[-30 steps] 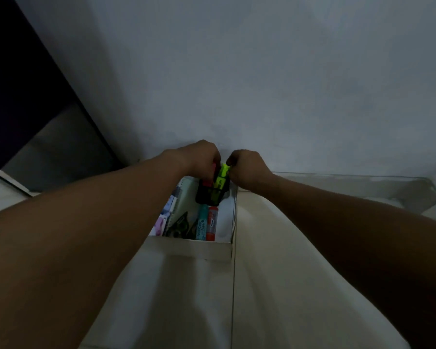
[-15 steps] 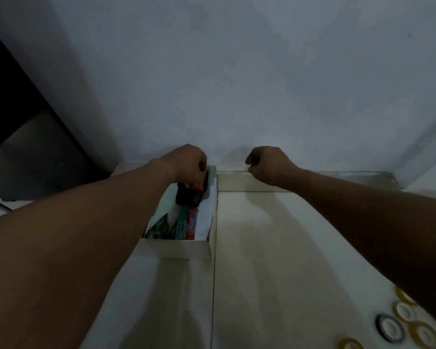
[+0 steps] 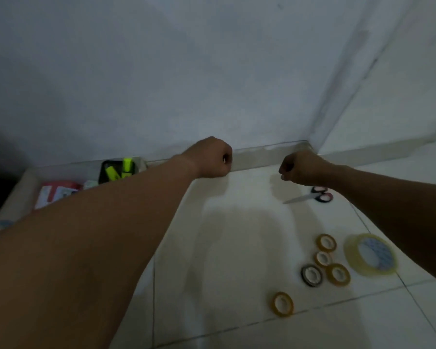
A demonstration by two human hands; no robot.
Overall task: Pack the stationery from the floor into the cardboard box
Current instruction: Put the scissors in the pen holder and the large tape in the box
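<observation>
The cardboard box [image 3: 23, 187] lies at the left against the wall, mostly hidden behind my left forearm. Inside it stands a black holder [image 3: 116, 171] with yellow-green highlighters, beside a red and white packet [image 3: 57, 193]. My left hand [image 3: 212, 158] hovers right of the box, fingers curled shut and holding nothing. My right hand [image 3: 301, 168] is also curled shut and empty, just above black-handled scissors [image 3: 311, 196] on the floor. Several small tape rolls [image 3: 325, 260] and a large clear tape roll [image 3: 370, 254] lie at the lower right.
White floor tiles [image 3: 224, 248] stretch between the box and the tape rolls. A grey wall [image 3: 186, 71] runs along the back and meets another wall in a corner [image 3: 312, 144] at the right. One tape roll [image 3: 283, 304] lies apart, nearer to me.
Both hands left the box and the black holder stays inside it. The view swung right, bringing the scissors and tape rolls into sight. My right hand moved over the scissors.
</observation>
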